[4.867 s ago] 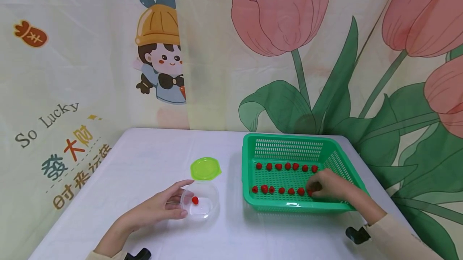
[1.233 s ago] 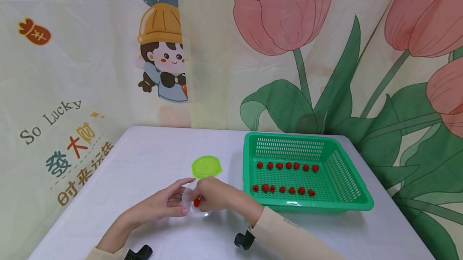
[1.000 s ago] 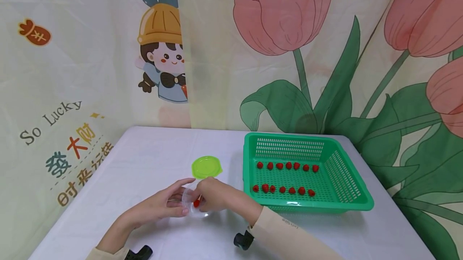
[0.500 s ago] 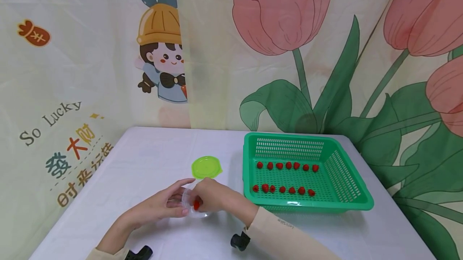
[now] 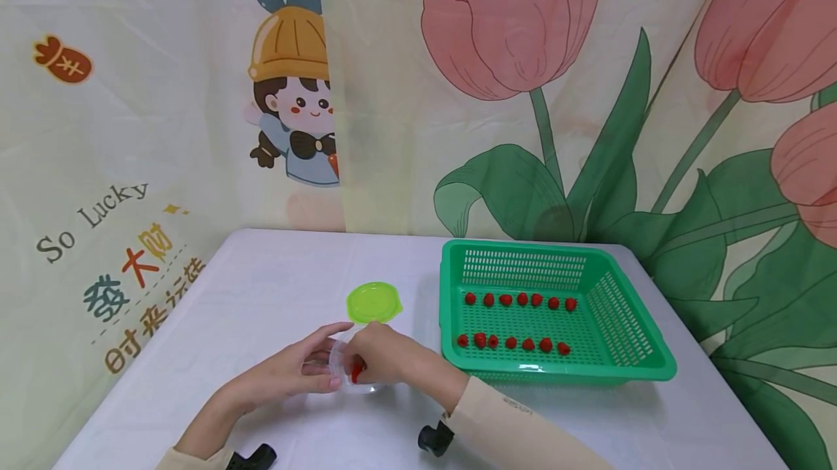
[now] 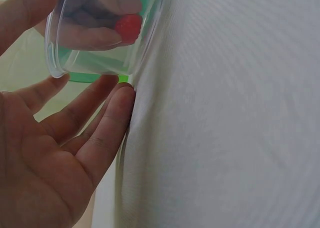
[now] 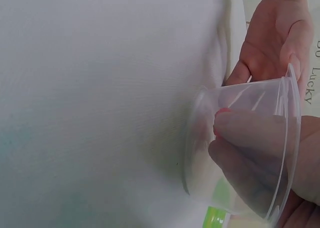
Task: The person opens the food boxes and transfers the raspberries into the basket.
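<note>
A clear plastic cup (image 5: 337, 359) stands on the white-covered table. My left hand (image 5: 277, 375) holds its left side, thumb at the near edge and fingers round the far side. My right hand (image 5: 386, 355) reaches inside the cup and pinches a red raspberry (image 6: 128, 29) between thumb and fingertip, low near the cup's bottom. Seen from the right wrist, the fingers (image 7: 245, 128) show through the cup wall (image 7: 200, 138), with only a little red at the tips. Whether a second raspberry lies under the right hand, I cannot tell.
To the right is a green plastic basket (image 5: 615, 370) with two rows of several raspberries on its floor. A light-green lid (image 5: 374, 301) lies just behind the cup. Behind the table hangs a printed tulip cloth (image 5: 379, 92).
Nearly five seconds ago my right hand was in the basket; since then it has moved left into the cup. Over the last second it shifts only slightly. The left hand stays.
</note>
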Demonstrator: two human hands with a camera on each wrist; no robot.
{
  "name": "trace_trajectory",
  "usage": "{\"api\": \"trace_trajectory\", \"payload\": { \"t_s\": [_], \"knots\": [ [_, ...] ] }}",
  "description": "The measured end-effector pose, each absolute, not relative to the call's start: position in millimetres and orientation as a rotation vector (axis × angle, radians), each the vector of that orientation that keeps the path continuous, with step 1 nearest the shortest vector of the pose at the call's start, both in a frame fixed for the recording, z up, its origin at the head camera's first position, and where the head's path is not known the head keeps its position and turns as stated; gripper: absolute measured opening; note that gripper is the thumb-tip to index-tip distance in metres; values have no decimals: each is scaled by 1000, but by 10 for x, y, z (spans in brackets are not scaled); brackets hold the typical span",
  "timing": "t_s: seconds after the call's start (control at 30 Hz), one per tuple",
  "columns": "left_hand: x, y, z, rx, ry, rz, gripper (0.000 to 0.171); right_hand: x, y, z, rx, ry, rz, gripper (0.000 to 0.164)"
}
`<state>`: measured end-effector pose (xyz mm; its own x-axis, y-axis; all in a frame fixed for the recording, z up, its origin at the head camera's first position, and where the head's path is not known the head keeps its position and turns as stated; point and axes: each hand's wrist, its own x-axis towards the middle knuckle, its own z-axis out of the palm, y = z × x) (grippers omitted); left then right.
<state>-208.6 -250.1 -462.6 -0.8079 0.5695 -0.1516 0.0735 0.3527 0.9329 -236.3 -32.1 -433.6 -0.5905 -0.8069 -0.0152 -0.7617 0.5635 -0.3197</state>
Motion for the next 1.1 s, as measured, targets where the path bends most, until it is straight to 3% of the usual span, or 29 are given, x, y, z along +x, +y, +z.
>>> {"api": "trace_trajectory", "payload": {
  "t_s": [0.57,1.1],
  "knots": [
    [-2075,-2508,-4626,495,2227,1393,78,-2307,173,-3985,-1341,2579,-715,10],
    [-2070,-2502,-4625,524,2251,1393,81,-2338,1346,-3473,-1229,2767,-905,15]
  ]
}}
